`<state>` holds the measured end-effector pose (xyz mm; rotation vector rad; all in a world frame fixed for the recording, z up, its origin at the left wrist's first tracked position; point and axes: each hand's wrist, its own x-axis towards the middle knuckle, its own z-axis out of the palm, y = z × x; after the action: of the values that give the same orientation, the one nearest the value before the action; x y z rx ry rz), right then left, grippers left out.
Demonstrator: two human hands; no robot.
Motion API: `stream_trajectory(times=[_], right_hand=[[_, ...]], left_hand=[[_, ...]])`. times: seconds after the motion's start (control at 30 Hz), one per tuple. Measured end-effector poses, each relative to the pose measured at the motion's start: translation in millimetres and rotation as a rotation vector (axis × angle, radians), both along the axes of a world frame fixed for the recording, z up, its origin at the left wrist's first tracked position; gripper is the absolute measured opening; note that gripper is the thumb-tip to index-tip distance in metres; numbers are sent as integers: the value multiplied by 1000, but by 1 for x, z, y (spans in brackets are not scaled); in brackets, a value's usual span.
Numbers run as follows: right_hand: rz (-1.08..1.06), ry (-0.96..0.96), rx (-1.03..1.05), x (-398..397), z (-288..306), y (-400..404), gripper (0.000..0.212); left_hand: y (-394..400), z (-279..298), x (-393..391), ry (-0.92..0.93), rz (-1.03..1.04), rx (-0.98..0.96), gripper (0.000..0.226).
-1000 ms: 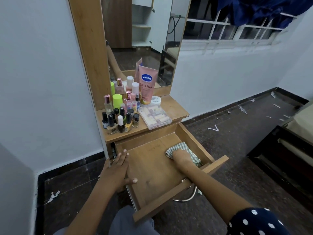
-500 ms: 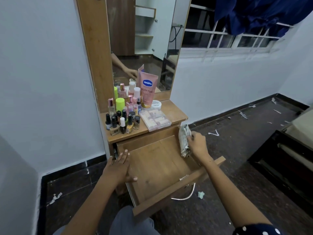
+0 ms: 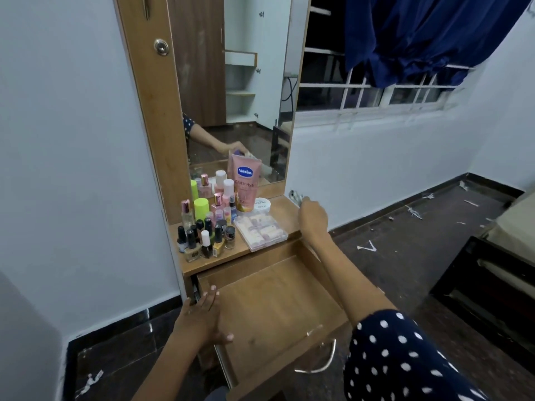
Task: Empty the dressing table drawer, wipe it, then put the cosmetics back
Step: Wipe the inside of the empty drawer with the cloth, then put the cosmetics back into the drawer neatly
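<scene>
The right hand [image 3: 312, 214] pinches a small bunched cloth [image 3: 296, 195] at the far right corner of the wooden dressing table top [image 3: 282, 209], its fingers curled round the fabric; most of the cloth is hidden. The left hand [image 3: 202, 318] lies flat, fingers straight, on the left wall of the bare, pulled-out wooden drawer [image 3: 275, 302]. The cosmetics, including the pink Vaseline tube [image 3: 244, 183], the clear lidded box [image 3: 260, 231] and the nail polish bottles [image 3: 205, 238], stand on the top. Best to set the cloth clear of them, then refill the drawer while steadying it.
</scene>
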<state>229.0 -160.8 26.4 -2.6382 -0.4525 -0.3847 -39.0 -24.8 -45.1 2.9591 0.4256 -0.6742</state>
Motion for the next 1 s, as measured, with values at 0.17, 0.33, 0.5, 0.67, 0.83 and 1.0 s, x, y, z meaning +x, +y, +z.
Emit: stream_trajectory(times=[0.17,0.33,0.5,0.67,0.83,1.0], right_hand=[[61,87,-93,10,-19,32,29],[118,142,-145,13,-26,50,30],[164,219,-73,14,-33,56,31],[308,96,84,-7,-31,42,27],[472,40,-63,-41,-43,30,54],[343,49,-160,-50,-49,46,89]], left_hand=[[1,4,1,-5,4,-24,98],[0,2,1,0,11,-43,98],[1,1,0,7,16,-65,98],[3,-3,0,-20,16,-78,96],[4,-8,-2,-65,9,-76,98],[3,-5,-3,-61,12,-71,98]])
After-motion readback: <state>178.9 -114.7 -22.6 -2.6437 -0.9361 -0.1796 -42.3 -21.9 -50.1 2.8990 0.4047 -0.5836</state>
